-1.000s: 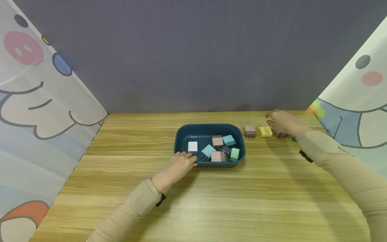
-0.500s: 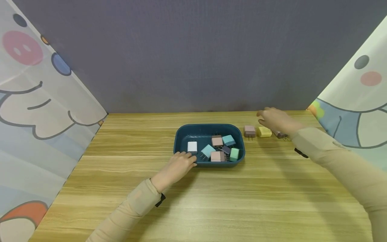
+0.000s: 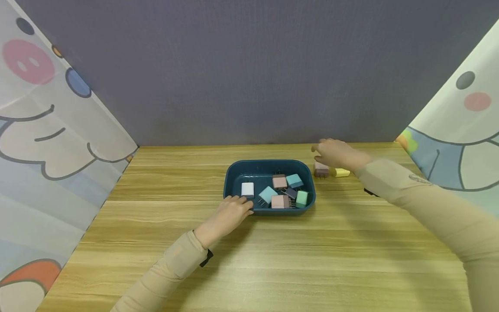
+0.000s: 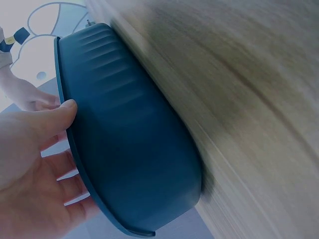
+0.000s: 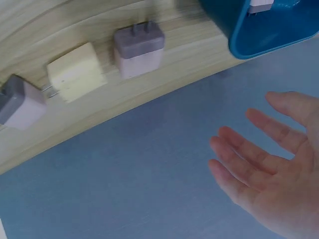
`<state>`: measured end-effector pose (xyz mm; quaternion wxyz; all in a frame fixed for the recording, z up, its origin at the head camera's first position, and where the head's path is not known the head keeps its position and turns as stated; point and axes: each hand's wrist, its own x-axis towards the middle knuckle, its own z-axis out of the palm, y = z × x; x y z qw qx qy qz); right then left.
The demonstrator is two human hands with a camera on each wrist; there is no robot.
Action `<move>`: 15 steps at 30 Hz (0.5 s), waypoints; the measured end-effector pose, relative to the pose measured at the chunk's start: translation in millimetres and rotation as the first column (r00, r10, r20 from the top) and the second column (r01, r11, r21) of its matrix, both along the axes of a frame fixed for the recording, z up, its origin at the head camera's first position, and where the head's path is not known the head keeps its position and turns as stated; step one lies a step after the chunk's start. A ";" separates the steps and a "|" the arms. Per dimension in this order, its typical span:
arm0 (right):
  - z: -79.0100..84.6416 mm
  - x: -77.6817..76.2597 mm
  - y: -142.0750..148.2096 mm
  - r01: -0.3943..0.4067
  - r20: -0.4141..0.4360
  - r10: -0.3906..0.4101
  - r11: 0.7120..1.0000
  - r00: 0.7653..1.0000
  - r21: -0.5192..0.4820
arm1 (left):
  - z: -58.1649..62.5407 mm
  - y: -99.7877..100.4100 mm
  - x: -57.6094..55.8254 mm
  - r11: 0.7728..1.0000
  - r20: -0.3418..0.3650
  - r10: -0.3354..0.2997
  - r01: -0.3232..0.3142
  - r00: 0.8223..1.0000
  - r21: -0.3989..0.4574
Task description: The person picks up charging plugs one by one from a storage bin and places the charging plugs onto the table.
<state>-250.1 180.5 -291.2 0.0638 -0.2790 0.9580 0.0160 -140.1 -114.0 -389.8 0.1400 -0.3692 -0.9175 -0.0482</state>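
Observation:
My left hand (image 3: 229,215) grips the near rim of a dark teal plastic bin (image 3: 269,163), thumb outside and fingers inside in the left wrist view. In the bin lie several charger plugs: a white one (image 3: 247,189), blue, pink, green and a dark one (image 3: 291,193). My right hand (image 3: 336,154) hovers right of the bin with spread fingers (image 5: 234,149) and holds nothing. Beneath it on the table are a pink-and-mauve charger plug (image 5: 139,50) and a yellow one (image 5: 76,72). Another pink-and-grey plug (image 5: 22,103) shows beside the yellow one; in the head view the arm hides it.
The wood-grain table (image 3: 273,260) ends at a grey panel (image 3: 265,78) behind the bin. Printed cartoon cloths (image 3: 43,182) slope up at both sides. My right forearm (image 3: 421,195) crosses above the table's right part.
My right hand has moved left, from above the plugs on the far right to above the pink-and-mauve plug nearest the bin. The left hand stays on the bin rim.

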 end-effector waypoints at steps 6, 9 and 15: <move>-0.5 0.6 -21.3 -0.044 0.037 0.044 0.999 0.998 -0.001 | 0.4 -0.4 0.4 1.000 0.014 0.003 -0.003 1.000 -0.002; -0.4 1.1 -31.3 -0.055 0.084 0.054 0.998 0.995 0.006 | 1.2 -0.6 0.7 1.000 0.011 0.003 -0.003 1.000 0.001; -1.7 1.3 -48.5 -0.098 0.116 0.095 0.995 0.989 0.024 | 0.6 -0.5 0.0 1.000 -0.009 -0.003 0.003 1.000 0.009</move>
